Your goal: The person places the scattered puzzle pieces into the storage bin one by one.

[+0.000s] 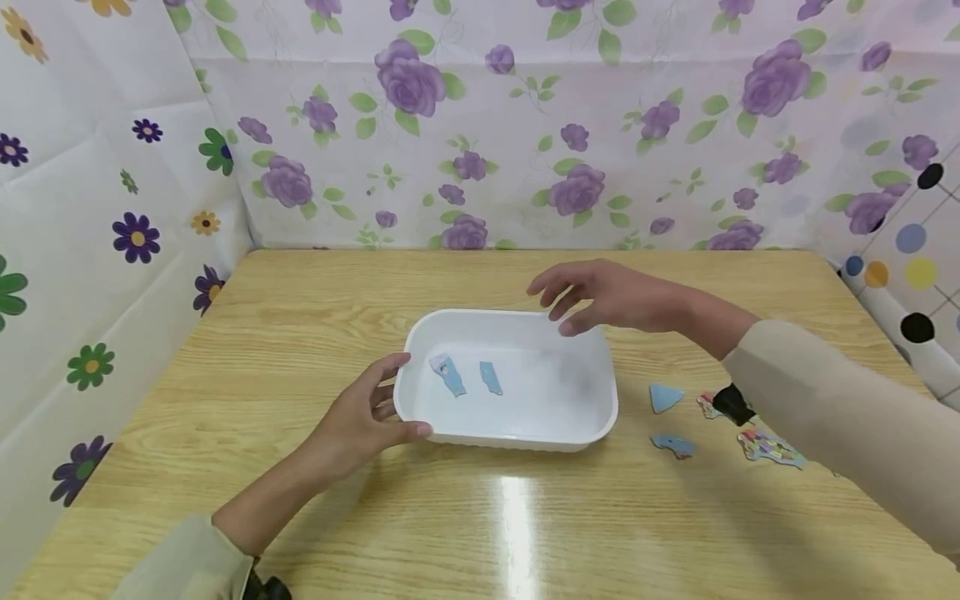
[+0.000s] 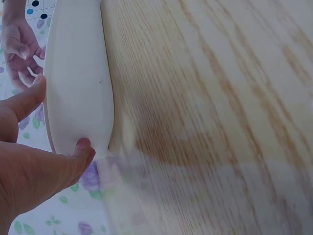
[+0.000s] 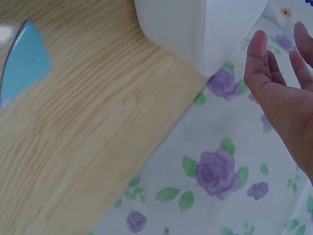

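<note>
A white plastic basin point(image 1: 525, 421) sits on the wooden table, its long side facing me. Two light-blue jigsaw puzzle pieces lie on its bottom, one with a small figure printed on it point(image 1: 449, 375) and a narrower one point(image 1: 491, 378). My left hand point(image 1: 360, 425) grips the basin's near left corner, thumb on the front side and fingers around the left end. Over the back right rim hovers my right hand point(image 1: 611, 296), fingers spread and loosely bent, holding nothing. In the right wrist view that hand point(image 3: 286, 100) shows beside the basin's end wall.
Right of the basin lie a blue triangular piece point(image 1: 665, 397), a blue piece with a dark pattern point(image 1: 673, 445) and a multicoloured piece point(image 1: 768, 447). Another colourful piece point(image 1: 707, 405) is partly hidden by the right wrist's black device point(image 1: 733, 406). Flowered sheets point(image 1: 480, 125) hang behind the table point(image 1: 322, 292).
</note>
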